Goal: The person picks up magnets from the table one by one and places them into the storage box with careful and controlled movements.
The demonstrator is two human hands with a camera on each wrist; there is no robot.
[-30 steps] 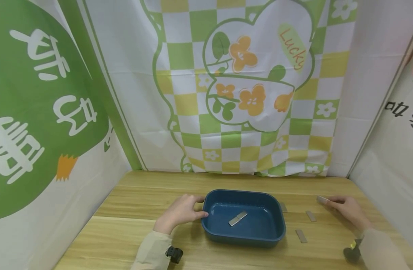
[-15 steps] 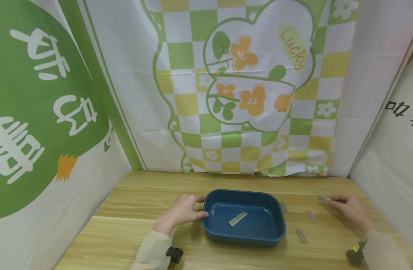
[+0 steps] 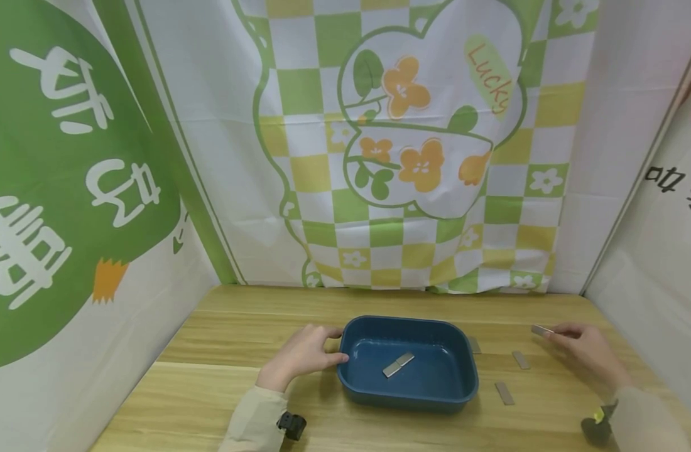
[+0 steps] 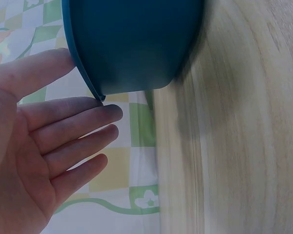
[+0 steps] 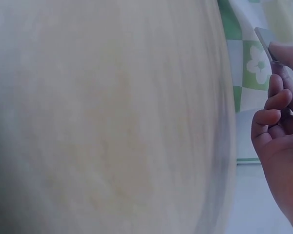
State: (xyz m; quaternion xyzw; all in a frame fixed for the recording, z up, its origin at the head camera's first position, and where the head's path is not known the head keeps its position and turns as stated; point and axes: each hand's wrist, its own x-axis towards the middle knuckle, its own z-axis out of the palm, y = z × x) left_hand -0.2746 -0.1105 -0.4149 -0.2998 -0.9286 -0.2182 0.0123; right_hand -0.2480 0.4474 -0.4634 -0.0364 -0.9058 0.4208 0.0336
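Observation:
My left hand [image 3: 300,355] is at the left end of a blue, rounded rectangular plastic basin [image 3: 408,400]. Its thumb and index fingertips touch the rim, and in the left wrist view the fingers [image 4: 80,139] stretch out nearly straight. Inside the basin, two small silvery rectangular metal pieces [image 3: 398,365] lie end to end on the floor. To the right, my right hand [image 3: 585,348] pinches another flat silvery metal piece [image 3: 540,330] between thumb and fingers, above the table. In the right wrist view, the other fingers [image 5: 267,118] are curled in toward the palm.
Two loose metal pieces lie on the wooden table [image 3: 255,307] between basin and right hand, a nearer piece [image 3: 504,393] and a farther piece [image 3: 521,360]. One more piece [image 3: 474,344] lies against the basin's right side. A checkered cloth [image 3: 387,235] hangs behind the table.
My right hand, holding the metal piece, has shifted only slightly to the right. The left hand, the basin and the other pieces stay where they were.

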